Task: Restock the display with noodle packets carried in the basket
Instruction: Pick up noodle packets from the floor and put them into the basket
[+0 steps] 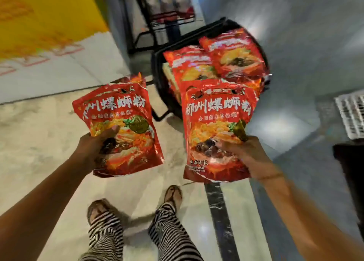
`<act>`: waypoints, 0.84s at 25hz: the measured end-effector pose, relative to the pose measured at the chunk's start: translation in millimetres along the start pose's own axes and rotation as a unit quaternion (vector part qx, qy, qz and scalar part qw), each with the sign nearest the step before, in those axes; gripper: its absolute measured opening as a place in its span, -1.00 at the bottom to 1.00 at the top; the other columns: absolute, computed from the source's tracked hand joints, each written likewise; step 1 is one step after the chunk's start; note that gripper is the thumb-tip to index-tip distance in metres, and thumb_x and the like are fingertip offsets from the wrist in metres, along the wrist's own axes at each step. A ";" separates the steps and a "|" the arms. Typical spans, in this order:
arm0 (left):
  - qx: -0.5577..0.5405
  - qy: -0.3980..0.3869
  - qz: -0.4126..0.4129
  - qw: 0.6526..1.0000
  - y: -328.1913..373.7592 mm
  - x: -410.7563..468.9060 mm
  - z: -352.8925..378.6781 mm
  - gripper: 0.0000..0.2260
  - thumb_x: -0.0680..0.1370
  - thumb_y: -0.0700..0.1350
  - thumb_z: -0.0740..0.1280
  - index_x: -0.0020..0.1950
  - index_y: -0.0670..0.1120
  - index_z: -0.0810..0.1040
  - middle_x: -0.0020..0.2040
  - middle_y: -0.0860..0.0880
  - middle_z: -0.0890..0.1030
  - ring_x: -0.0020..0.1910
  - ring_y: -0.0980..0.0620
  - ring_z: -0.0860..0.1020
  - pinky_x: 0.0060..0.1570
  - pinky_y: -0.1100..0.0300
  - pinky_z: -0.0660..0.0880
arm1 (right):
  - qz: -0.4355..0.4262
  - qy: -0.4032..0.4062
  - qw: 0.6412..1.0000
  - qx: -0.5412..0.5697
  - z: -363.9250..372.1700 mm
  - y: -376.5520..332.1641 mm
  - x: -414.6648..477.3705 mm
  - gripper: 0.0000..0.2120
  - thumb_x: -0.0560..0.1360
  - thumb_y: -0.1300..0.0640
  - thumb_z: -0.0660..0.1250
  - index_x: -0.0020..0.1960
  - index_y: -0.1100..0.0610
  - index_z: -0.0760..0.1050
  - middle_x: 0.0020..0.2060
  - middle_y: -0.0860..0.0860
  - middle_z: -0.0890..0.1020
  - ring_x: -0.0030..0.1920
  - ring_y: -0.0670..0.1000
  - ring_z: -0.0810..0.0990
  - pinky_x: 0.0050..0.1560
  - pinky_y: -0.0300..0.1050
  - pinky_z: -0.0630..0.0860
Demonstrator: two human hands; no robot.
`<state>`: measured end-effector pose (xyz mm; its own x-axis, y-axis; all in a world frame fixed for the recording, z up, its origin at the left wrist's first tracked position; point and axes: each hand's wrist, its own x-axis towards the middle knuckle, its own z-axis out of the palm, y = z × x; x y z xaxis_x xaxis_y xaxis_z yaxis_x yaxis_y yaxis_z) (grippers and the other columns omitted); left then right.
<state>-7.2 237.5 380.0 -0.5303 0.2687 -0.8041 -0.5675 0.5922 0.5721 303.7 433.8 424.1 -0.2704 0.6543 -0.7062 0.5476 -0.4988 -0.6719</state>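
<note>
- Gripping from below, the left hand (96,144) held a red noodle packet (122,123) face-up, thumb clamped on its front; a second packet's edge showed behind it
- The right hand (242,152) pinched another packet (218,111) at its lower right side, print upright, probably for facing the label outward
- The black basket (157,67) stood on the floor just ahead, spare packets (236,54) piled inside, within reach
- A wire display rack (167,14) stood beyond the basket, too blurred to judge its stock

noodle packets (218,107): glossy crinkled plastic film | basket (156,67): black, matt | floor (39,142) beside basket: polished glossy stone | trousers (167,231): striped cloth | rack (142,34) behind basket: black metal
</note>
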 end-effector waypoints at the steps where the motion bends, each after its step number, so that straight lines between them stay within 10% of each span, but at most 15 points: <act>1: 0.006 -0.010 0.004 1.000 12.6 -2.7 18.4 -0.51 0.42 0.10 0.50 0.26 -0.09 0.54 0.07 -0.08 0.67 0.00 -0.16 0.65 0.13 -0.13 0.54 | 0.000 0.019 1.000 0.007 -16.6 -6.3 2.3 -0.65 0.31 0.18 0.59 0.08 0.16 0.66 -0.10 0.04 0.73 -0.06 0.06 0.71 0.09 -0.04 0.60; 8: 0.019 -0.073 0.031 0.997 89.8 5.5 140.1 -0.64 0.42 -0.01 0.53 0.13 -0.12 0.59 -0.02 -0.09 0.70 -0.10 -0.10 0.68 -0.34 0.15 0.60 | 0.032 0.078 0.994 0.073 -91.6 -40.4 50.3 -0.17 -0.23 -0.17 0.70 -0.02 0.13 0.64 -0.10 0.09 0.74 -0.11 0.15 0.73 0.08 0.13 0.61; 12: 0.017 -0.068 0.024 0.997 111.1 42.8 184.7 -0.54 0.39 0.00 0.57 0.22 -0.11 0.57 0.10 -0.07 0.67 0.04 -0.11 0.65 0.06 -0.01 0.58 | 0.062 0.089 0.993 0.052 -101.5 -69.8 102.4 -0.35 0.04 0.03 0.66 0.08 0.17 0.61 -0.04 0.13 0.72 -0.10 0.18 0.71 0.12 0.20 0.60; 21: 0.024 -0.086 -0.033 0.995 141.5 107.9 262.1 -0.42 0.43 0.10 0.51 0.36 -0.10 0.47 0.24 -0.04 0.58 0.20 -0.08 0.56 -0.17 0.13 0.48 | 0.084 0.027 0.995 -0.036 -109.2 -154.3 249.3 -0.67 0.26 0.11 0.61 -0.02 0.12 0.63 -0.10 0.10 0.72 -0.14 0.15 0.71 0.06 0.09 0.61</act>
<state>20.3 549.3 331.9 -0.3753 0.3508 -0.8580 -0.5644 0.6477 0.5117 238.2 735.9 376.1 -0.1289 0.5958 -0.7927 0.6371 -0.5629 -0.5266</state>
